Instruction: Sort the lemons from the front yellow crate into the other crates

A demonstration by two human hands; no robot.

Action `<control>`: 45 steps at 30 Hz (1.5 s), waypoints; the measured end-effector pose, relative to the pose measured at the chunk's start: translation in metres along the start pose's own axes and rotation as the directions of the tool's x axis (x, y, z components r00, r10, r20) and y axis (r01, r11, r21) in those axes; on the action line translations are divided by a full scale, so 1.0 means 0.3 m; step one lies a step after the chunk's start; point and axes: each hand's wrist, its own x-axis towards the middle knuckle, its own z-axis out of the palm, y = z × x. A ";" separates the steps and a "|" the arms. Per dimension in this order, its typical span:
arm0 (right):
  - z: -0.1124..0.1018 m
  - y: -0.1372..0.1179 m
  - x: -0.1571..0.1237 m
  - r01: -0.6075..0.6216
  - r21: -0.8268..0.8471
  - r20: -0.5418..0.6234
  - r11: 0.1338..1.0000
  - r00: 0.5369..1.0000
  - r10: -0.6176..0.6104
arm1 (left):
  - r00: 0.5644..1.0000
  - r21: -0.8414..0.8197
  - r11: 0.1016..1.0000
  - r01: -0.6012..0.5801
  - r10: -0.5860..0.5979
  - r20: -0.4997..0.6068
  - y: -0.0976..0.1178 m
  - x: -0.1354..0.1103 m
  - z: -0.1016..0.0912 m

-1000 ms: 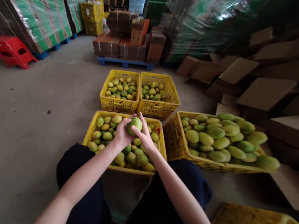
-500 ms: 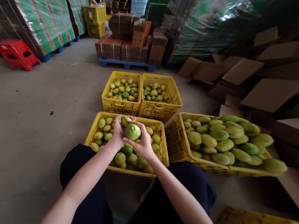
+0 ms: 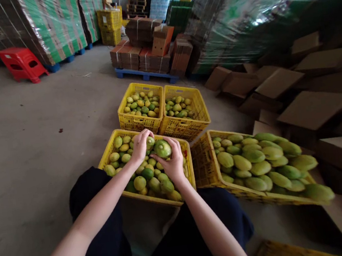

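Observation:
My left hand [image 3: 141, 148] is curled around a green papaya [image 3: 150, 141], whose rounded end shows past the fingers. My right hand [image 3: 174, 159] grips a larger green papaya [image 3: 163, 148] between thumb and fingers, with its stem end facing up. Both fruits are held close together over a yellow plastic crate [image 3: 107, 150] in front of my knees. Inside that crate lie several green and yellow papayas [image 3: 139, 183], partly hidden by my hands and forearms.
To the right, a yellow crate [image 3: 201, 162] is heaped with long papayas [image 3: 254, 155]. Two more fruit crates [image 3: 143, 125] stand just beyond. Cardboard boxes [image 3: 313, 108] lie along the right side. A red stool [image 3: 24, 66] and a blue pallet [image 3: 146, 74] of flattened cartons are farther off.
My hands have moved slightly apart, the right one shifting right with its papaya. The papaya in my left hand now shows more clearly beside it.

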 end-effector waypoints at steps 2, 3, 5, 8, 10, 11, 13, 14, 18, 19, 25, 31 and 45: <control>0.002 0.002 -0.001 -0.036 -0.027 -0.039 0.999 0.999 0.034 | 0.996 -0.101 0.991 0.086 -0.086 0.004 -0.012 0.007 0.006; 0.003 0.004 0.000 -0.064 -0.028 -0.057 0.998 0.996 0.063 | 0.989 -0.167 0.975 0.145 -0.144 0.018 -0.014 0.010 0.009; 0.005 0.012 0.004 -0.125 0.006 -0.069 0.992 0.990 0.125 | 0.966 -0.297 0.919 0.259 -0.251 0.064 -0.010 0.013 0.015; 0.008 0.030 0.011 -0.211 0.137 -0.032 0.968 0.976 0.218 | 0.933 -0.425 0.831 0.359 -0.334 0.134 0.009 0.011 0.018; 0.009 0.039 0.014 -0.278 0.225 -0.012 0.934 0.958 0.288 | 0.921 -0.464 0.797 0.387 -0.355 0.158 0.020 0.007 0.017; 0.008 0.041 0.015 -0.311 0.256 -0.009 0.916 0.946 0.323 | 0.918 -0.474 0.787 0.396 -0.360 0.170 0.023 0.005 0.017; 0.005 0.040 0.016 -0.359 0.286 -0.005 0.889 0.927 0.376 | 0.912 -0.485 0.773 0.409 -0.363 0.192 0.027 0.002 0.015; 0.004 0.038 0.016 -0.374 0.289 -0.002 0.882 0.920 0.391 | 0.909 -0.491 0.766 0.415 -0.366 0.197 0.028 0.001 0.015; 0.002 0.021 0.017 -0.411 0.286 0.000 0.866 0.903 0.429 | 0.880 -0.558 0.687 0.466 -0.426 0.210 0.033 0.002 0.015; 0.002 0.016 0.017 -0.415 0.289 -0.012 0.863 0.899 0.437 | 0.865 -0.576 0.655 0.489 -0.449 0.225 0.035 0.003 0.015; -0.004 -0.024 0.036 -0.481 0.382 -0.051 0.789 0.841 0.538 | 0.795 -0.578 0.577 0.576 -0.561 0.232 0.047 0.011 0.023; -0.011 -0.045 0.053 -0.657 0.664 0.253 0.356 0.646 0.720 | 0.786 -0.538 0.608 0.584 -0.590 0.186 0.077 0.013 0.030; -0.063 -0.018 0.079 -0.770 0.638 0.618 0.012 0.521 0.589 | 0.699 -0.490 0.538 0.686 -0.675 0.236 0.043 0.017 0.063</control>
